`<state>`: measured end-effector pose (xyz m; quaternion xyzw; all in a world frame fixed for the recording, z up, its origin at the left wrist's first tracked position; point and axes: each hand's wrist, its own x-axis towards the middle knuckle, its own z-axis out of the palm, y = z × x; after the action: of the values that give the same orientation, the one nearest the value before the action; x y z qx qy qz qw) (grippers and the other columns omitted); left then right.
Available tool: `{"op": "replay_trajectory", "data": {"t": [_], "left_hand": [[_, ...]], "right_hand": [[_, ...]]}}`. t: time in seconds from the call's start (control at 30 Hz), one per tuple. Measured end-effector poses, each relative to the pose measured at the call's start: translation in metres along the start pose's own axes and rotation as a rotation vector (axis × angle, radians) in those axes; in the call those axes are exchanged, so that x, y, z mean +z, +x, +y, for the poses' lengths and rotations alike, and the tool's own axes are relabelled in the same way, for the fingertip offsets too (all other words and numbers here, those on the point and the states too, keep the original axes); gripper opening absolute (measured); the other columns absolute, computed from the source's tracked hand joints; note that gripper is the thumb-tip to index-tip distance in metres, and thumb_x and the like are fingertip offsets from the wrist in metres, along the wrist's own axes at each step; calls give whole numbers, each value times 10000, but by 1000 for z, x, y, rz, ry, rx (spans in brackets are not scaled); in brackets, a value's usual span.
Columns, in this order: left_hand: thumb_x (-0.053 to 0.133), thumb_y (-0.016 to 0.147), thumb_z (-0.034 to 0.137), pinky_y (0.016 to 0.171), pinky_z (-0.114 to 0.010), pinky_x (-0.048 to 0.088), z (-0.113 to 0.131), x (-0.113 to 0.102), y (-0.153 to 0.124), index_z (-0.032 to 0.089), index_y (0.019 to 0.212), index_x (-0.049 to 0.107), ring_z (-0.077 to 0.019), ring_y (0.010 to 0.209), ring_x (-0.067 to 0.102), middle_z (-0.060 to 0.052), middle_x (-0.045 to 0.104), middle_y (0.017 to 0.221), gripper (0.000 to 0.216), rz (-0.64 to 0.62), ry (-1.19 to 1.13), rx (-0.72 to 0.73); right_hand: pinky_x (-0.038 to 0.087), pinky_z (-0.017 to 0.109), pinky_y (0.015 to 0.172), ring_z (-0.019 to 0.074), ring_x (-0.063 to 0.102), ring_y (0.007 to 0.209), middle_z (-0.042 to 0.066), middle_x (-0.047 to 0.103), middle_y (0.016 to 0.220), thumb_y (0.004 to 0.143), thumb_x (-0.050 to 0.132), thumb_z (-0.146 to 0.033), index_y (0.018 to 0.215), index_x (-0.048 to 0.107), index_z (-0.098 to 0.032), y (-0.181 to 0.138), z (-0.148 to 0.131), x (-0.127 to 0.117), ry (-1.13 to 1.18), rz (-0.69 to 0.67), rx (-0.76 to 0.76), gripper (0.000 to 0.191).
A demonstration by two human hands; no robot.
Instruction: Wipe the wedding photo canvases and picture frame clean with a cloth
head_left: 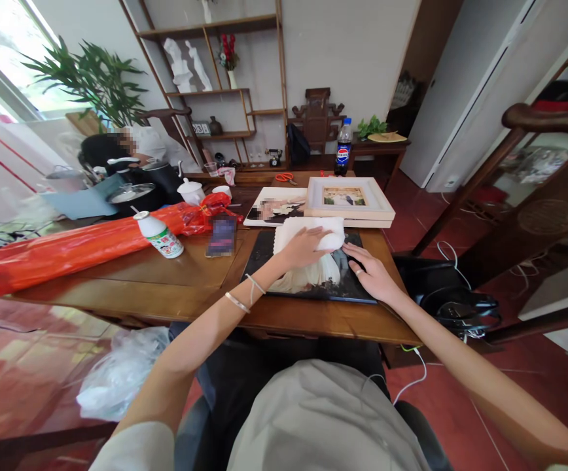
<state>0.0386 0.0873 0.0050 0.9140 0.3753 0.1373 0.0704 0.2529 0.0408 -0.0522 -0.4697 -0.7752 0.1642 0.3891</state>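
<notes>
My left hand (305, 247) lies flat on a folded white cloth (336, 227), fingers stretched out toward the right. Under the cloth is a dark picture panel (357, 291) showing what looks like a pale dress; the cloth and my hand hide its upper part. On the panel's right side rests my right hand (371, 271), its fingers extended and touching the surface near the cloth. A white picture frame (385, 209) holding a small photo lies just beyond, beside a white-edged photo print (264, 209).
To the left are a phone (221, 237), a white bottle (159, 234) and a long red plastic-wrapped bundle (78, 245). Orange-handled scissors (284, 177) and a cola bottle (343, 149) stand farther back. Another person (102, 150) leans at the far left.
</notes>
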Motion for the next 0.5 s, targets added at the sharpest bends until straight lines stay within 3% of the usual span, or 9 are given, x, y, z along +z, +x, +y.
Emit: {"op": "replay_trajectory", "data": {"t": [0.13,0.27,0.4,0.5], "left_hand": [[438,967,299,1129,-544,228,15,1,-26,214,1458,316,-266,1428,255,-97,356,1518,513,-45,189,-60],[497,918,238,1073,-619,293,67,12,-58,167,1459,337,-352,1402,280,-129,355,1513,568,-23,368,-127],[491,919,325,1057,-622,328,117,21,-86,131,1470,336,-400,1391,281,-138,326,1526,604,-41,434,-46],[480,927,365,1052,-602,348,129,20,-93,144,1468,348,-394,1387,292,-126,337,1522,599,-52,437,-9]], "right_hand": [[327,534,1135,260,486,1309,79,588,1351,880,472,-219,1239,632,-229,0,1,-1,6,-1,-15,393],[327,533,1136,260,478,1317,65,587,1354,868,478,-203,1239,632,-242,0,2,-1,8,-7,-14,403],[338,503,1134,251,469,1325,39,591,1352,822,479,-140,1216,646,-262,0,3,-3,34,-22,-15,445],[341,496,1131,254,462,1330,54,584,1359,809,477,-128,1226,639,-244,0,3,-4,46,-41,-25,462]]}}
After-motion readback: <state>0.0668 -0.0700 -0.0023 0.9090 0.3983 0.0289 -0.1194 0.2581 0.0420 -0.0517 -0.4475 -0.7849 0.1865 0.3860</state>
